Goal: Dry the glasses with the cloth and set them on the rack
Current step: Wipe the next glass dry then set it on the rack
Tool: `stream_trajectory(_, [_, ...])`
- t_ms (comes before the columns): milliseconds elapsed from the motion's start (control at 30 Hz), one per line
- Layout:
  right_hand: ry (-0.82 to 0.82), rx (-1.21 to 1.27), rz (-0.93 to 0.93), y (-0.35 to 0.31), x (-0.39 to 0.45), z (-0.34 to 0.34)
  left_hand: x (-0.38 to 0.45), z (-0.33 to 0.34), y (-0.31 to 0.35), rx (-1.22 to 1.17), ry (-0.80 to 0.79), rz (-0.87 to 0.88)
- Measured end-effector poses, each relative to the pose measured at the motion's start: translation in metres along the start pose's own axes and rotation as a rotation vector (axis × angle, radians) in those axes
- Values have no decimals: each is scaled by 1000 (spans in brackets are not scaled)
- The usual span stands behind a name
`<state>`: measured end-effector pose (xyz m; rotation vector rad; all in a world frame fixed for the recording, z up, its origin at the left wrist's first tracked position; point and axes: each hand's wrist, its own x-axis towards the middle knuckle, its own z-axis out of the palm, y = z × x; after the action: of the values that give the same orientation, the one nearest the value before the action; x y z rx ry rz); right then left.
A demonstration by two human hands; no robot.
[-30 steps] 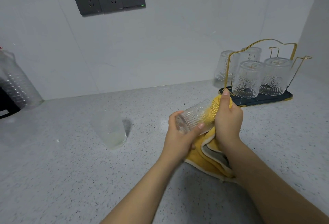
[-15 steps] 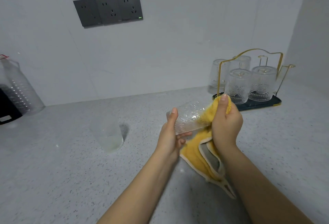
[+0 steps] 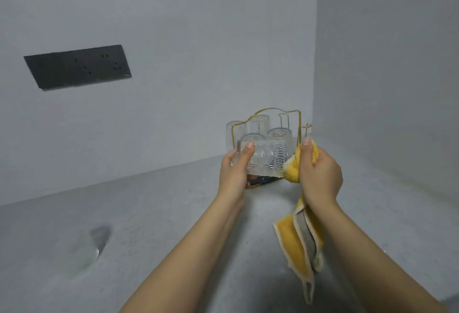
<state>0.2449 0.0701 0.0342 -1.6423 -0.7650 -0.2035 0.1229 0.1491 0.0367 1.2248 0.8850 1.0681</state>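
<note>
My left hand (image 3: pixel 236 173) grips a glass (image 3: pixel 263 160) sideways before the rack (image 3: pixel 270 124); my right hand (image 3: pixel 320 176) clutches the yellow cloth (image 3: pixel 298 245).

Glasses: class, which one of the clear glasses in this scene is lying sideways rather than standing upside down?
The glass gripped by the left hand, beside the yellow cloth. The four on the gold rack stand inverted.

Both forearms are bare to the lower frame edge; no sleeve shows. The left hand (image 3: pixel 234 172) and right hand (image 3: pixel 320 173) carry no glove, ring, watch or band. Fingernails are short and unpainted. No marking or dressing shows on either arm.
</note>
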Motion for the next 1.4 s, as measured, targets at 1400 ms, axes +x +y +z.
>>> stream_trajectory(1400, [-129,-130,86,103,53,7,141,173,2,1615,-172,489])
